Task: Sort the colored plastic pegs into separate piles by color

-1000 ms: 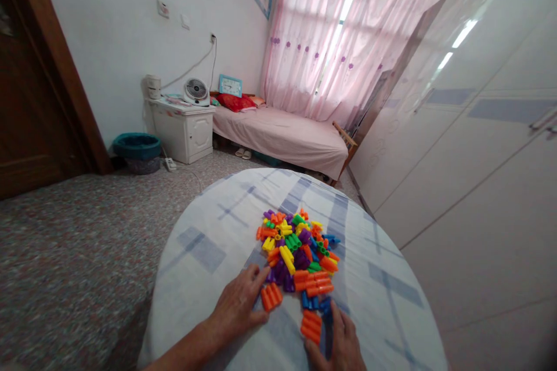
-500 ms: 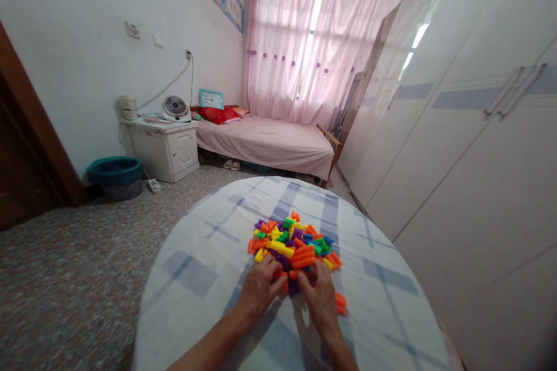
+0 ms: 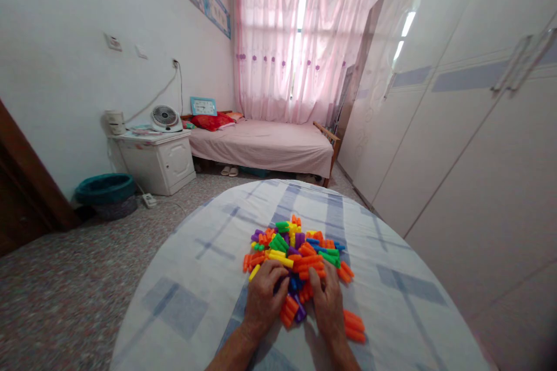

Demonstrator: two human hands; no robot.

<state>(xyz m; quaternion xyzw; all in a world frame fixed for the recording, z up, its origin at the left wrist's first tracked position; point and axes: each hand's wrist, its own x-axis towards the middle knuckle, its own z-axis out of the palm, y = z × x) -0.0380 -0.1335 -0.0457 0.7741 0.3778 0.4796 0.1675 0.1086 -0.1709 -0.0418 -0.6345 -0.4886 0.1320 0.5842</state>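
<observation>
A pile of tube-shaped plastic building blocks (image 3: 300,249) in orange, yellow, green, purple and blue lies on the round table. My left hand (image 3: 264,295) rests at the near left of the pile. Its fingers curve over the blocks, and a gap shows between thumb and forefinger. Just right of its thumb lie an orange block (image 3: 289,311) and a purple block (image 3: 300,308). My right hand (image 3: 327,298) touches the pile's near right side, thumb and fingers apart around orange pieces. Its fingertips are partly hidden. Beside the right wrist lies a separate orange block (image 3: 354,326).
A white cloth with blue-grey checks (image 3: 183,307) covers the table. Beyond it stand a bed (image 3: 270,142), a white cabinet (image 3: 174,162) with a fan (image 3: 166,118), and a bin (image 3: 107,191). A tall white wardrobe (image 3: 456,174) runs along the right.
My hands have moved apart at the pile's near edge, and orange, purple and blue blocks now show between them. The camera view has shifted a little, with the table appearing larger.
</observation>
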